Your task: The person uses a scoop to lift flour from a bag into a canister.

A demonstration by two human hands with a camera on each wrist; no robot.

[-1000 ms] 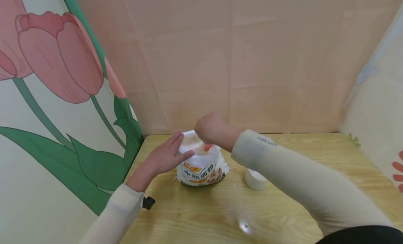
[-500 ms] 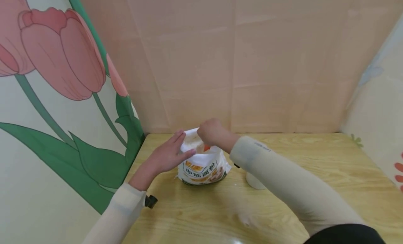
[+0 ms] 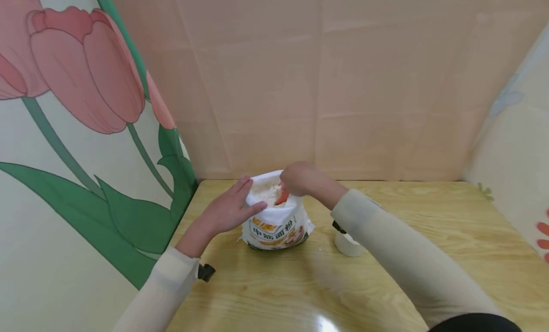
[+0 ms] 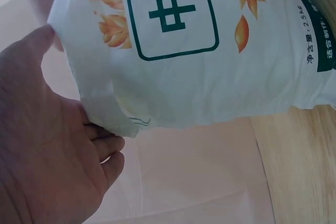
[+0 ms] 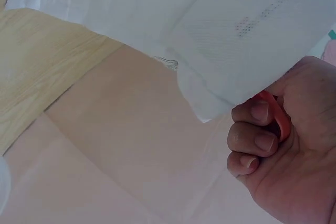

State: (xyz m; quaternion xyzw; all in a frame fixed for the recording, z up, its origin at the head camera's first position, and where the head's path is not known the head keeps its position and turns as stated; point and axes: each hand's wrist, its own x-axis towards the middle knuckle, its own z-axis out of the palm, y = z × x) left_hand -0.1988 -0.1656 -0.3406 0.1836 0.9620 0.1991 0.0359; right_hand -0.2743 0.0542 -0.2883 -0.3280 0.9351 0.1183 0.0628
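Observation:
A white flour bag (image 3: 274, 229) stands upright on the table, its mouth open and pale flour (image 3: 268, 193) showing inside. My left hand (image 3: 227, 208) holds the bag's rim at the left, thumb lying over the near edge and fingers along the side. In the left wrist view, those fingers (image 4: 113, 153) bend around the bag's edge. Over the right of the mouth, my right hand (image 3: 300, 178) grips an orange-red scoop (image 3: 283, 195), whose lower part reaches into the flour. The right wrist view shows fingers curled around its red handle (image 5: 278, 114).
A small white round container (image 3: 348, 246) stands to the right of the bag, partly beneath my right forearm. The wooden table (image 3: 257, 294) ends at a peach-coloured backdrop (image 3: 364, 108). A wall with painted tulips (image 3: 86, 70) rises on the left.
My right hand has lowered and shifted right over the bag's mouth, so more flour and the orange-red scoop show. My left hand stays at the rim.

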